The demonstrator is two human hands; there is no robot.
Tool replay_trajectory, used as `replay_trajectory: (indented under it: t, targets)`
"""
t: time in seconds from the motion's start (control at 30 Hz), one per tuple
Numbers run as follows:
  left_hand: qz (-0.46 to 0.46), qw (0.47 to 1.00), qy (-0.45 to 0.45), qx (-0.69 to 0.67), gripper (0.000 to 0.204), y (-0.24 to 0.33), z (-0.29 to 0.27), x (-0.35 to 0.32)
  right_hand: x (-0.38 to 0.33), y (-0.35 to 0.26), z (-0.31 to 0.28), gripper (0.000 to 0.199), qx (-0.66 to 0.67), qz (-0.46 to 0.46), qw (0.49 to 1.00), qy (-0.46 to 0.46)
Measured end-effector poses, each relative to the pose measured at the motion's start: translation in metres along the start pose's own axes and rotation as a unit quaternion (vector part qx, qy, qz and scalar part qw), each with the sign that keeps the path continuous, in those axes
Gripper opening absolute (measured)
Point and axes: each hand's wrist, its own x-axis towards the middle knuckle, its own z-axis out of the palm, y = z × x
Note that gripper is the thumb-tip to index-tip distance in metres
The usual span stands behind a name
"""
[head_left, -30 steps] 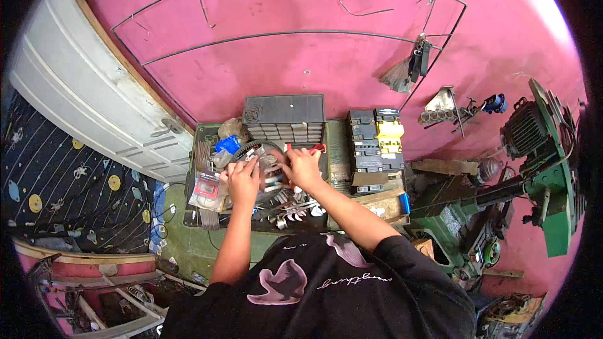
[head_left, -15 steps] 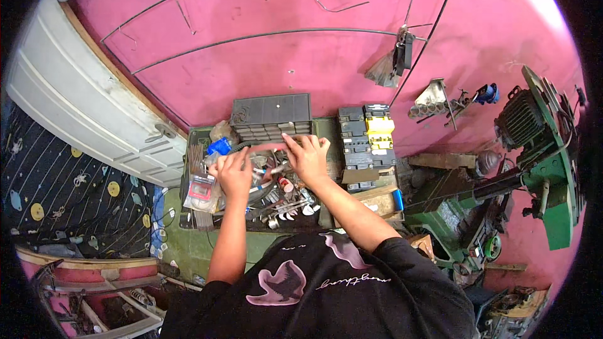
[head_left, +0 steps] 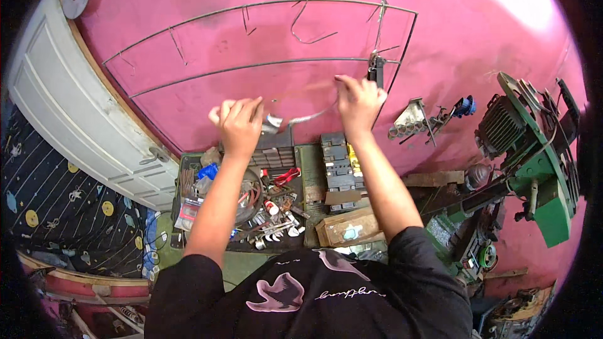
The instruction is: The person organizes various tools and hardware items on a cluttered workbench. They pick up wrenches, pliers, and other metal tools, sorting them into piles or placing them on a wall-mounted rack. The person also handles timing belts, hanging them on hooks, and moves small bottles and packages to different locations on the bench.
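My left hand (head_left: 239, 127) and my right hand (head_left: 360, 103) are raised above the bench, in front of the pink wall. Between their pinched fingers runs a thin reddish strip (head_left: 303, 90), blurred by motion. A pale grey, bent length of something (head_left: 309, 118) hangs just below it; whether the two are joined I cannot tell. Under my hands, the bench top holds a heap of loose tools, with spanners (head_left: 275, 236), a red bundle that looks like cable (head_left: 287, 176) and a small red-and-white bottle (head_left: 271, 207).
A dark drawer cabinet (head_left: 276, 156) stands at the bench's back, partly covered by my left hand. Several batteries (head_left: 336, 162) and a wooden box (head_left: 349, 227) sit to the right. A wire rack (head_left: 251, 66) hangs ahead. A green drill press (head_left: 539, 191) stands far right, a white door (head_left: 69, 97) left.
Both hands have risen from over the tools and moved farther apart, carrying the reddish strip up. The view has tilted and shifted, and the red bundle on the bench now shows.
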Motion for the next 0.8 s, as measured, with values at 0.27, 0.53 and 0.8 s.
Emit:
replay_trajectory:
  t: [0.27,0.53,0.8]
  targets:
    - [-0.040,0.998,0.010,-0.047,0.011,0.026,0.070,0.109,0.123,0.050,0.035,0.017,-0.020,-0.020,0.996,0.084]
    - [-0.138,0.987,-0.085,-0.012,0.015,0.021,0.121,0.111,0.124,0.059,0.089,0.013,-0.095,-0.040,0.992,-0.073]
    - [-0.169,0.977,-0.129,-0.026,0.014,0.006,0.142,0.044,0.054,0.036,0.119,0.014,-0.015,-0.049,0.994,-0.098]
